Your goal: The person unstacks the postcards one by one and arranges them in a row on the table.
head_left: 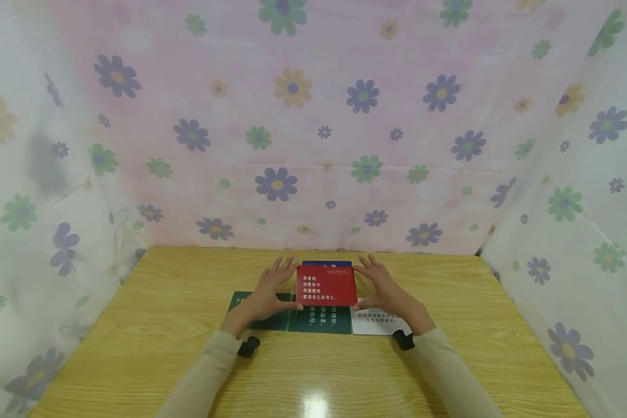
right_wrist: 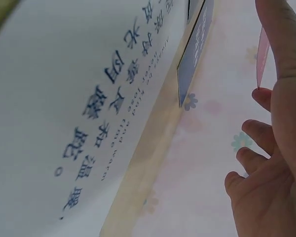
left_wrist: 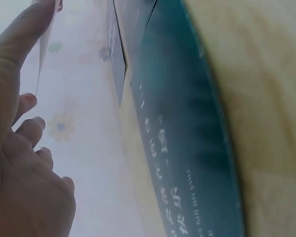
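A red card (head_left: pixel 326 285) with white printed characters is held up above the table by both hands. My left hand (head_left: pixel 265 296) pinches its left edge between thumb and index finger, the other fingers spread. On the right edge, my right hand (head_left: pixel 389 293) grips it the same way. Beneath lie a left green card (head_left: pixel 277 323), a middle green card (head_left: pixel 321 326) and a white card (head_left: pixel 373 328) in a row. A blue card (head_left: pixel 326 263) shows just behind the red one, which covers most of it. Both wrist views catch the red card nearly edge-on.
The cards lie on a wood-grain table (head_left: pixel 313 371). Flower-printed cloth (head_left: pixel 319 145) stands behind the table and along both sides. A black strap piece (head_left: pixel 248 347) sits at the left wrist and another black piece (head_left: pixel 403 340) at the right.
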### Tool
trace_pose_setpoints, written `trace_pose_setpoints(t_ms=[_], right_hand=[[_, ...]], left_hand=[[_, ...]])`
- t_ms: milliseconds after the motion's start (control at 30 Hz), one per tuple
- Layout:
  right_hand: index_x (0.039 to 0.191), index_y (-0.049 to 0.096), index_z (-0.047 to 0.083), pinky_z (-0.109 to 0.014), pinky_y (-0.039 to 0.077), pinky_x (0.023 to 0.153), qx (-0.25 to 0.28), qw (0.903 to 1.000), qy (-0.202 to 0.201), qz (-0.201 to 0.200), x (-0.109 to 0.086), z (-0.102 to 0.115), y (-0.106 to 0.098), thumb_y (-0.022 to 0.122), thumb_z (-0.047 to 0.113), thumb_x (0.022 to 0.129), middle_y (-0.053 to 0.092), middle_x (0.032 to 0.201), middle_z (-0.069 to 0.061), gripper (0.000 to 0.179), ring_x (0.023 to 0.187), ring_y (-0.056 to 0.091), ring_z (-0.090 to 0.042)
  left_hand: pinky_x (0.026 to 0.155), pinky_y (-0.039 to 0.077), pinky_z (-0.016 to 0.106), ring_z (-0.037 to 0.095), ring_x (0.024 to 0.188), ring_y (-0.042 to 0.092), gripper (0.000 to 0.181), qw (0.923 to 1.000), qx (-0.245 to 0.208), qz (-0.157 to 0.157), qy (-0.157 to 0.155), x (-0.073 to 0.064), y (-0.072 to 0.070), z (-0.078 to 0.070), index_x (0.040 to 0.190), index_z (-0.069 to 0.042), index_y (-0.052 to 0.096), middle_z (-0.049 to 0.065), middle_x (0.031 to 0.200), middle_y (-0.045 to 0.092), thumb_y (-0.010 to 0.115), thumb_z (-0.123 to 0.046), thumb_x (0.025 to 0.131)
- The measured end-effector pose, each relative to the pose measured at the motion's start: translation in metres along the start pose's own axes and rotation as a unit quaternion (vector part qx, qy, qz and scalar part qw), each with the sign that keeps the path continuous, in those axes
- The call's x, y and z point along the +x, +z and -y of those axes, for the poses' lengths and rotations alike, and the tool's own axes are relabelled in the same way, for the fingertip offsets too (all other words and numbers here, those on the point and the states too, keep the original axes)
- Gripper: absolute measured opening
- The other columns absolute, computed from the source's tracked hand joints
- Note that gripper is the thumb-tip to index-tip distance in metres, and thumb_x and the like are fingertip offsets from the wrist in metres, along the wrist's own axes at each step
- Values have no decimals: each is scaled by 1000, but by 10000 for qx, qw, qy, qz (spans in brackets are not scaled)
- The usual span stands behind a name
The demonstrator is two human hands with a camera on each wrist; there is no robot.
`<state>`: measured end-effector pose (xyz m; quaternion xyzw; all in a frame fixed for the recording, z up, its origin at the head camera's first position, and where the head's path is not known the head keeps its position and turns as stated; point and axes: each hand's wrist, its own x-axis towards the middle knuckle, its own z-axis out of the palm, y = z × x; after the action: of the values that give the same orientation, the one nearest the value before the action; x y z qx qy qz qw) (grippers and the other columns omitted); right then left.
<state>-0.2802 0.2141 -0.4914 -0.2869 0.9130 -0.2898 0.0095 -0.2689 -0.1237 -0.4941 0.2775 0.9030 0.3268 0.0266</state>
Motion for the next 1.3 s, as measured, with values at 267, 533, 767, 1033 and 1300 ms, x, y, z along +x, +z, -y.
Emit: trace_pose_setpoints(t_ms=[267,533,767,1033,1300], right_hand=[[152,43,2,-73,21,116,-30,9997,172,149,-16,5,-2,94,26,72,22,167,-23,98,155,7,-46],[150,44,-4,-74,19,116,-187,9997,170,43,-34,5,-6,95,16,69,25,164,-27,97,153,11,-49],[147,47,-6,-76,23,114,-312,9995,89,24,-53,-4,-8,95,18,70,27,162,-30,94,151,13,-53],[144,51,-7,-79,20,111,-377,9991,188,-52,-79,-16,-12,98,22,64,31,159,-33,97,147,16,-58],[141,52,-11,-79,20,110,-574,9975,354,-213,-113,-22,-24,99,22,61,34,156,-36,98,143,19,-62]], left_hand=[[122,3,70,45,156,2,102,9998,201,-42,26,-9,12,-15,161,-5,26,16,170,15,83,-38,83],[122,4,68,44,156,3,102,9991,383,-169,-46,-11,26,-33,159,-4,31,16,169,18,85,-41,81],[122,7,68,44,156,6,102,9982,585,-137,47,-10,40,-42,160,-7,32,14,169,20,84,-44,81],[123,7,67,39,158,3,103,9972,726,113,126,-5,53,-65,160,-8,31,12,170,18,84,-46,80],[125,7,64,36,158,5,104,9943,1006,281,188,9,72,-94,160,-12,34,8,171,16,83,-52,78]])
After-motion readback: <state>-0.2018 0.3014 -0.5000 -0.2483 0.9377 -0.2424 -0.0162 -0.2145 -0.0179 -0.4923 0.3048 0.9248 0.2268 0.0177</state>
